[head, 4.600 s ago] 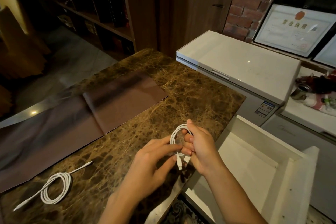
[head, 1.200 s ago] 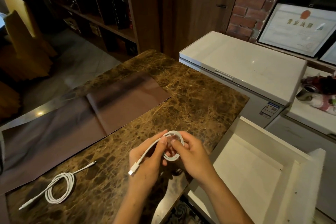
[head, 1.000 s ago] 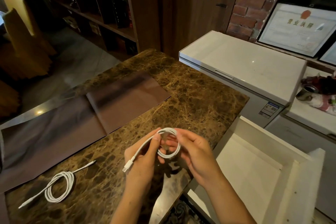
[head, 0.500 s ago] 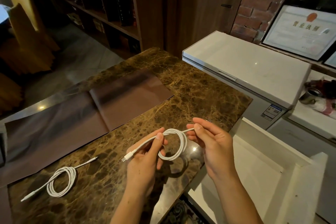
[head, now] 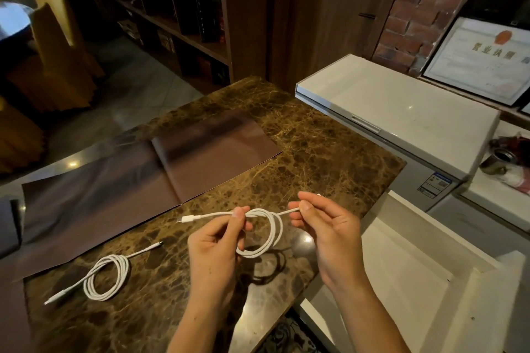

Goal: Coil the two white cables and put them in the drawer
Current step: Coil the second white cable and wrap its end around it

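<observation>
Head view: both hands have drawn apart; the left hand (head: 213,241) pinches the braided white coil (head: 265,233), the right hand (head: 327,226) its tail, over veined marble (head: 315,152); the drawer (head: 415,281) is open.

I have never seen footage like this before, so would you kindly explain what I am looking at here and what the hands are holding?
There is no machine: a camera worn on a person's head looks down at their two bare hands. The left hand pinches a coiled white cable where its loops cross, and the right hand holds one loose end. A second coiled cable lies on the marble counter, beside a brown mat. An open white drawer is on the right.
</observation>
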Available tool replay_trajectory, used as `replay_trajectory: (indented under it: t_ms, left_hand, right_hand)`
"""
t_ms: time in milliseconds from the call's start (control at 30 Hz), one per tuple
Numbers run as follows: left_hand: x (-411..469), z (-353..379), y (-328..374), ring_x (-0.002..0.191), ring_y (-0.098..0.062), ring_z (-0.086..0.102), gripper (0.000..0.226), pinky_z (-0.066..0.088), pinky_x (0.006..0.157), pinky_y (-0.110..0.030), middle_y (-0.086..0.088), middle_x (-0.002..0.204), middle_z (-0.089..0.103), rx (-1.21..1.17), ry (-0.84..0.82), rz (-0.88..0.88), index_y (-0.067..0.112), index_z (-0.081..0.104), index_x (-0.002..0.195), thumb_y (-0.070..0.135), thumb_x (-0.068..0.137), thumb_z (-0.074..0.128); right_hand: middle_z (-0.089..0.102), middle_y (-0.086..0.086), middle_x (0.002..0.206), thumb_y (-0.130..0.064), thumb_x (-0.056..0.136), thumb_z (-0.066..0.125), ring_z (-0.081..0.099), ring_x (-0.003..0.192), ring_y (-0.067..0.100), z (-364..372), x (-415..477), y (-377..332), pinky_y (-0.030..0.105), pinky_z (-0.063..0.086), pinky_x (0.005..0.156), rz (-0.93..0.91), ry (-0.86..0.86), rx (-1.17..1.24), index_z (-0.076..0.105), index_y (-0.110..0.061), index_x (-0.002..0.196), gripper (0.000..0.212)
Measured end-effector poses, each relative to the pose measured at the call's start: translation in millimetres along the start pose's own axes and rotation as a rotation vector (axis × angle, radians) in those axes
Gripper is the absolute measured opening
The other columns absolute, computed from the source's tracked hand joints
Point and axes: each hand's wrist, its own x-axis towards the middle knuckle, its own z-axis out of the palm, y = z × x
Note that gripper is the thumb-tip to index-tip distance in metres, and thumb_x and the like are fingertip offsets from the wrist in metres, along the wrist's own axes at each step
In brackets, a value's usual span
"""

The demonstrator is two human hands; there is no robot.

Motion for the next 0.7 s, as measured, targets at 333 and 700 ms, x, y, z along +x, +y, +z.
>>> replay_trajectory:
  t_ms: [333, 700]
  left_hand:
    - [-13, 12, 2, 0.056, -0.013, 0.071, 0.020, 0.055, 0.042, -0.025, -0.005, 0.070, 0.077, 0.062, 0.095, 0.043, 0.014, 0.078, 0.097, 0.020, 0.097, 0.059]
    - [-14, -12, 3, 0.034, -0.016, 0.047, 0.015, 0.039, 0.032, -0.021, -0.019, 0.062, 0.070, -0.035, 0.232, 0.025, 0.004, 0.079, 0.086, 0.017, 0.087, 0.070]
  right_hand:
    - [0.076, -0.005, 0.120, -0.022, 0.084, 0.080, 0.072, 0.111, 0.012, 23, -20, 5, 0.036, 0.059, 0.094, 0.104, -0.217, -0.120, 0.068, -0.023, 0.128, 0.045]
    - [0.071, -0.002, 0.131, -0.006, 0.083, 0.081, 0.073, 0.111, 0.018, 33, -17, 12, 0.040, 0.060, 0.091, 0.103, -0.333, -0.169, 0.060, -0.020, 0.138, 0.060]
